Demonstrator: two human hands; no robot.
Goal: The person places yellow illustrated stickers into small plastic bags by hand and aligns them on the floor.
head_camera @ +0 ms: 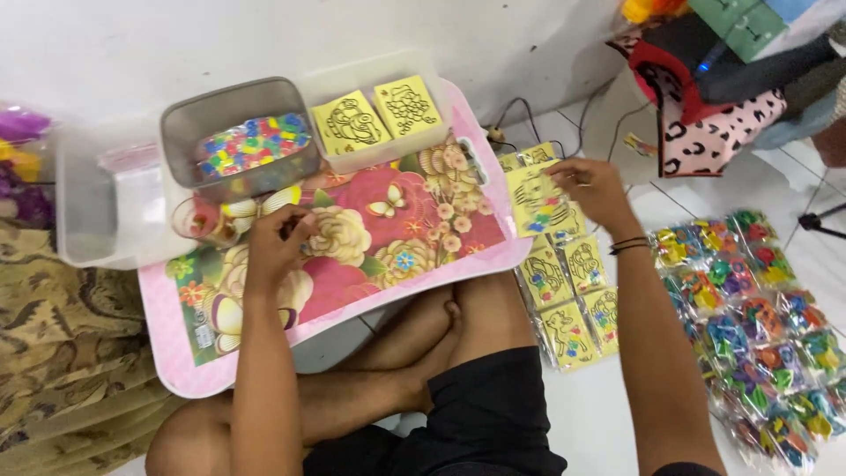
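Two hands busy: left hand [280,236] grip clenched over floral tray [352,264]; right hand [592,187] grasping yellow card packet [536,199].

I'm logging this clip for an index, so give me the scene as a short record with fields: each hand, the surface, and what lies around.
left hand: fingers pinched together over the floral tray, nothing visible in them
right hand: holds a yellow card packet
tray: pink rim, rests above crossed legs
grey tub: filled with coloured beads
clear box: two yellow cards inside
floor right: rows of card packets, bagged toys
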